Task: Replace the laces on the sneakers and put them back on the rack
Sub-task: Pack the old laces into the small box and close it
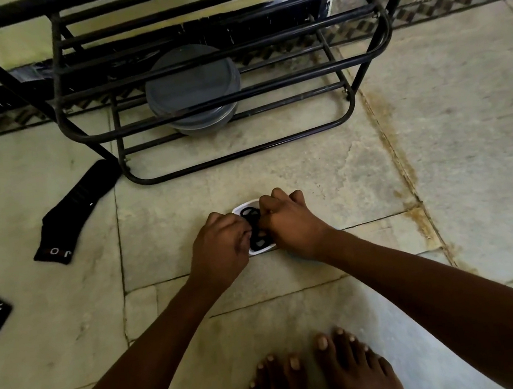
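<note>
Head view: on the floor [311,170] before the rack [58,73], a white sneaker [238,210] sits between both hands. The left hand [223,248] and right hand [289,222] curl their fingers, apparently pinching the black lace [252,224]. Uneven pulling could skip an eyelet or drag the shoe.

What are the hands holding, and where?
A white sneaker: the left hand pinches its laces, the right hand grips its right side.
</note>
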### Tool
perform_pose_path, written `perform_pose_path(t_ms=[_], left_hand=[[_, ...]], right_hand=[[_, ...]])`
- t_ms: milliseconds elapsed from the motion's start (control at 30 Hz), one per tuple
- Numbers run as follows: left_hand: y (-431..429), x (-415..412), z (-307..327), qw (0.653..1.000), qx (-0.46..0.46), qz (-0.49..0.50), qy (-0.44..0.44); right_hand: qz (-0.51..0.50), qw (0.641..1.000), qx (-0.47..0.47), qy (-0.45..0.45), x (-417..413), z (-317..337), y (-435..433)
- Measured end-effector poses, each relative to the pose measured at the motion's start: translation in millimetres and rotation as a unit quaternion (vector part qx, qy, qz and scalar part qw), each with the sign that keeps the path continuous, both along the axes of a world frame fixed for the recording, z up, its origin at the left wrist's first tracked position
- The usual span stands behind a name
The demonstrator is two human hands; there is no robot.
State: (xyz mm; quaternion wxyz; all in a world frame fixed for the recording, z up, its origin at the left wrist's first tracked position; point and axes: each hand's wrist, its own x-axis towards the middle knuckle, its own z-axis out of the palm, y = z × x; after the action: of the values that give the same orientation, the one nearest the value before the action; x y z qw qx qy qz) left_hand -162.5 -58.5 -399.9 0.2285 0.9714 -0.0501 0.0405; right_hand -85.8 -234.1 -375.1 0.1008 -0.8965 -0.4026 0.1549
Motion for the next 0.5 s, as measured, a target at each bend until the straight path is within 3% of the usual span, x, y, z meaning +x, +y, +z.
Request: perform_pose_path(t_ms=[333,433,500], left_hand=[[-3,-4,0,0.999,0.008,-0.034,-0.006],[-8,-3,4,0.999,0.017,-0.034,-0.009],[-11,-1,3,0.999,0.03,-0.03,-0.011]], right_hand=[[-0.045,0.992,0.111,0.045,5,-17,-8],[-0.135,0.964,0.216,0.079,6,-23,-19],[-0.193,0.95,0.231,0.085,3,-25,-31]])
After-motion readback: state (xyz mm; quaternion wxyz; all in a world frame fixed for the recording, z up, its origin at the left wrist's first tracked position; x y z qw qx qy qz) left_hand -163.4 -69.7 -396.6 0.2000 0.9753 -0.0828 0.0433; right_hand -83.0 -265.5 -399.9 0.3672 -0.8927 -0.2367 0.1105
